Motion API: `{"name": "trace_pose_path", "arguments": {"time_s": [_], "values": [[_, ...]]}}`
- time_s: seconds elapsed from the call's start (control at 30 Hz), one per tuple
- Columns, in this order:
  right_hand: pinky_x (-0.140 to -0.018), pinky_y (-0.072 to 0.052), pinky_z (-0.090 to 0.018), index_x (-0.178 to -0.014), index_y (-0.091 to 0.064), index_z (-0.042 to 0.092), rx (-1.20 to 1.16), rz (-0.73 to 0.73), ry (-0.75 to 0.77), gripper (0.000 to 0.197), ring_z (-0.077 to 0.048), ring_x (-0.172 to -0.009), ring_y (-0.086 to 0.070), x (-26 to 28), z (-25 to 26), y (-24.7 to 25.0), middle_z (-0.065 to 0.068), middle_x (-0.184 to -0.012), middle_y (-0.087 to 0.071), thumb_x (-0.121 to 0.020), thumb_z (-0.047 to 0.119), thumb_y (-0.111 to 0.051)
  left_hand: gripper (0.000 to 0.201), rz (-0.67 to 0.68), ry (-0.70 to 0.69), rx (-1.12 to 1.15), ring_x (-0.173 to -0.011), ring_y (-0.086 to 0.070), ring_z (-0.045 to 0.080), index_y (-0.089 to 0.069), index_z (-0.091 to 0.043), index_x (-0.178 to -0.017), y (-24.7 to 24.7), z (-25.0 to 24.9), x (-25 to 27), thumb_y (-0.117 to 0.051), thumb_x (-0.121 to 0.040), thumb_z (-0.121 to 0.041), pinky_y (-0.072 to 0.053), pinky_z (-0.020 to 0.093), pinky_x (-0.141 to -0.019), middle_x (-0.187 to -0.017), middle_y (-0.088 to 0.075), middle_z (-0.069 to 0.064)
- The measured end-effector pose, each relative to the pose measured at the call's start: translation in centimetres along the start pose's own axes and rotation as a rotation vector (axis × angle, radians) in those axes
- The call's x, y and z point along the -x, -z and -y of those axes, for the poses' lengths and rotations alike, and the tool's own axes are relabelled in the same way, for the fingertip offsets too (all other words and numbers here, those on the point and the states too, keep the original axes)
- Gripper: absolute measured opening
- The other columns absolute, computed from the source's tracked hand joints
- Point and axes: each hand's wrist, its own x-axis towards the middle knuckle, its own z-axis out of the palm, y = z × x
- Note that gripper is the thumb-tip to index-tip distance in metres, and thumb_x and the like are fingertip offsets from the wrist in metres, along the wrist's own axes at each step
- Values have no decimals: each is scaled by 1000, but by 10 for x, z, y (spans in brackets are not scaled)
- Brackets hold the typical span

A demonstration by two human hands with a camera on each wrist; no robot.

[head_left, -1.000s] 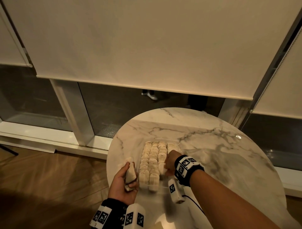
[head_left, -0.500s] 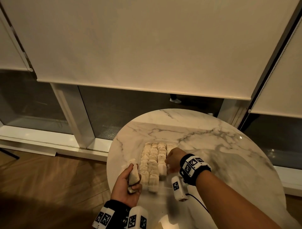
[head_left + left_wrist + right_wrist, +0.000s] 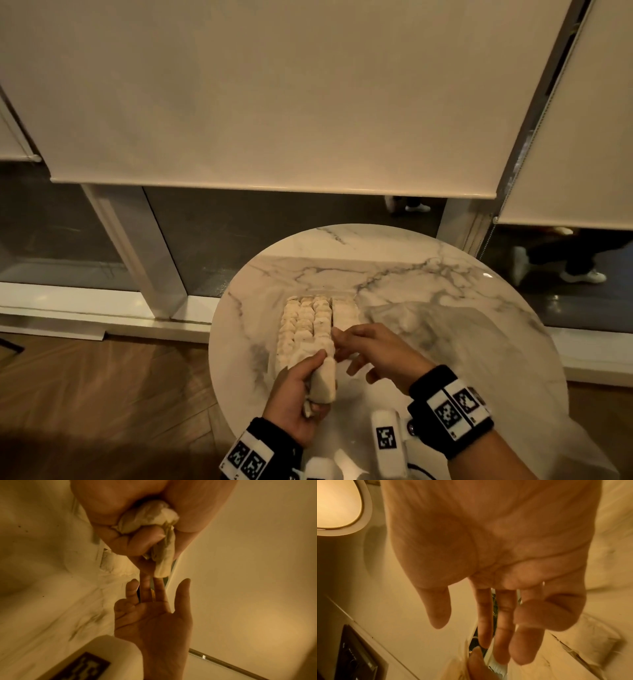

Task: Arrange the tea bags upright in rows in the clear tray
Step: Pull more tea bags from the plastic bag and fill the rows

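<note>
Several rows of pale tea bags point(image 3: 305, 329) stand upright in the clear tray point(image 3: 345, 310) on the round marble table point(image 3: 445, 308); the tray's right lane looks barer. At the tray's near end my left hand point(image 3: 310, 380) grips a small bundle of tea bags point(image 3: 323, 378), seen crumpled in the fist in the left wrist view point(image 3: 150, 516). My right hand point(image 3: 342, 349) is open beside it. Its straight fingers point(image 3: 159, 588) reach the tip of that bundle. The right wrist view shows the bare palm and spread fingers point(image 3: 503, 615), with tea bags point(image 3: 590, 635) in the tray to their right.
The table's left edge point(image 3: 219, 342) drops to a wooden floor close to my left hand. Marble stretches to the right and behind the tray. Roller blinds point(image 3: 274, 102) and dark window glass point(image 3: 239, 240) stand behind the table; someone's shoes point(image 3: 582, 275) show through the glass.
My left hand has carried its bundle rightward to the tray's near end. My right hand has lifted off the bags in the tray, opened, and now reaches toward the bundle.
</note>
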Motion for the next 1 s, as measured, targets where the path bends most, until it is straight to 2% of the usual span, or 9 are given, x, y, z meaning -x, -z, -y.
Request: {"name": "trace_pose_path", "arguments": {"time_s": [0.17, 0.27, 0.37, 0.53, 0.63, 0.7, 0.8, 0.87, 1.0], "values": [[-50, -37, -24, -90, -72, 16, -44, -56, 38, 29, -13, -66, -61, 7, -7, 4, 1, -78, -72, -84, 44, -76, 41, 45, -38, -74, -47, -57, 19, -70, -2, -113, -13, 10, 6, -73, -76, -19, -35, 18, -37, -69, -63, 12], [-46, -33, -23, -79, -71, 16, -12, -96, 57, 15, -12, -59, -57, 7, -9, 5, 1, -70, -67, -84, 29, -78, 35, 86, -82, -97, -50, -62, 20, -69, -2, -116, -20, 12, 13, -69, -82, -11, -43, 22, -39, -76, -68, 13], [-43, -33, -23, -72, -70, 15, 19, -125, 100, 15, -11, -55, -54, 9, -9, 4, 2, -65, -64, -85, 19, -77, 31, 102, -82, -107, -52, -65, 20, -67, -1, -119, -22, 14, 17, -65, -89, -7, -47, 23, -41, -78, -70, 13], [-49, -44, -27, -80, -71, 10, -66, -185, 112, 10, -14, -62, -60, 9, -7, 10, 1, -68, -68, -88, 16, -74, 33, 83, -65, -113, -55, -66, 21, -68, 0, -118, -20, 15, 15, -69, -86, -8, -48, 24, -42, -90, -73, 16], [-57, -52, -32, -83, -69, 4, -153, -202, 128, 8, -17, -64, -63, 8, -6, 12, -6, -74, -70, -87, 10, -73, 29, 86, -72, -97, -54, -65, 21, -68, 0, -117, -21, 14, 17, -67, -88, -8, -45, 22, -38, -93, -73, 16], [-60, -53, -35, -83, -68, 2, -214, -211, 135, 7, -20, -64, -63, 7, -5, 12, -11, -76, -69, -88, 5, -71, 29, 86, -91, -97, -55, -66, 21, -68, -1, -116, -21, 14, 15, -67, -87, -7, -47, 23, -41, -94, -73, 18], [-61, -53, -35, -88, -68, 0, -233, -179, 96, 15, -24, -67, -66, 6, -6, 13, -17, -81, -71, -86, 13, -75, 29, 95, -135, -107, -65, -69, 23, -68, -3, -116, -20, 15, 14, -67, -87, -6, -52, 27, -48, -101, -74, 20], [-56, -51, -31, -91, -70, 2, -152, -121, 56, 21, -22, -67, -67, 5, -7, 14, -15, -78, -71, -83, 20, -79, 25, 102, -160, -114, -70, -71, 22, -69, -7, -113, -19, 15, 14, -66, -88, -6, -53, 27, -50, -103, -74, 17], [-54, -50, -29, -92, -67, -2, -77, -121, 71, 19, -19, -64, -64, 2, -7, 14, -12, -72, -68, -85, 12, -77, 29, 63, -136, -127, -55, -64, 20, -69, -7, -115, -14, 14, 11, -69, -87, -10, -41, 20, -40, -96, -73, 17]]}}
